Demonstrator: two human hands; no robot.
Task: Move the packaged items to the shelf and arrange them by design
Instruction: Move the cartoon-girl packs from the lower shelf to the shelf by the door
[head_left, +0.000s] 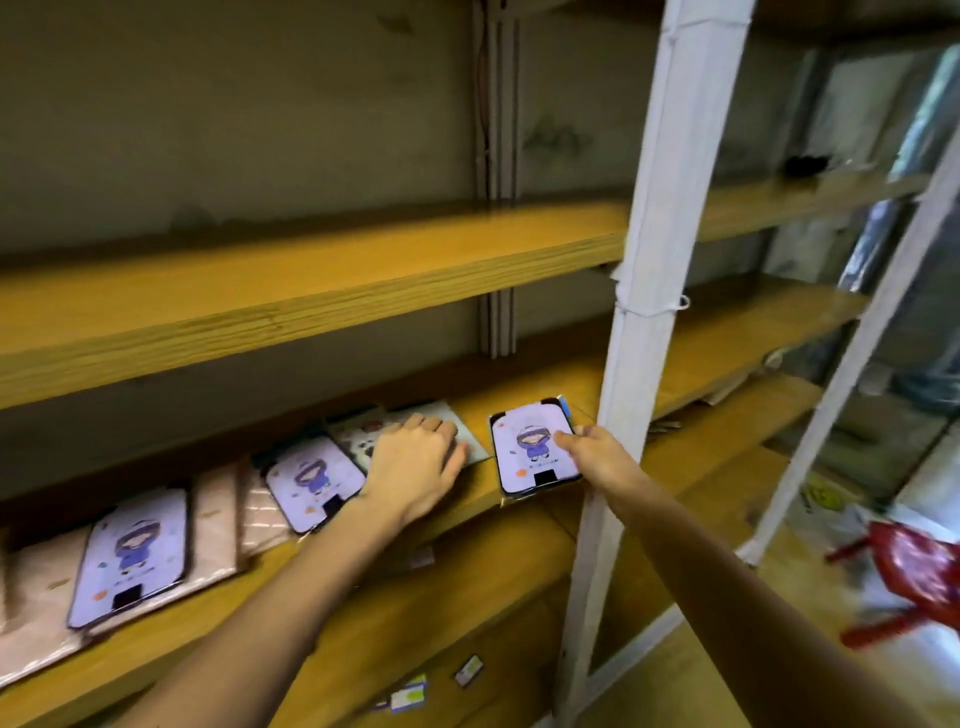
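Note:
Packaged phone cases lie in a row on the middle wooden shelf (675, 364). Two lilac cases printed with a cartoon girl rest there, one at far left (132, 561), one in the middle (314, 480). My right hand (592, 454) grips a third lilac cartoon-girl package (530, 449) by its right edge, just above the shelf's front edge. My left hand (421, 460) lies flat, fingers together, on a pale package with a different print (441, 415) behind it. Pinkish packages (218, 519) sit under and between the lilac ones.
A white metal upright (639, 322) stands just right of my right hand. An upper wooden shelf (311, 275) overhangs the row. Small packages (410, 696) lie on the lower shelf. A red plastic stool (904, 582) stands on the floor at right.

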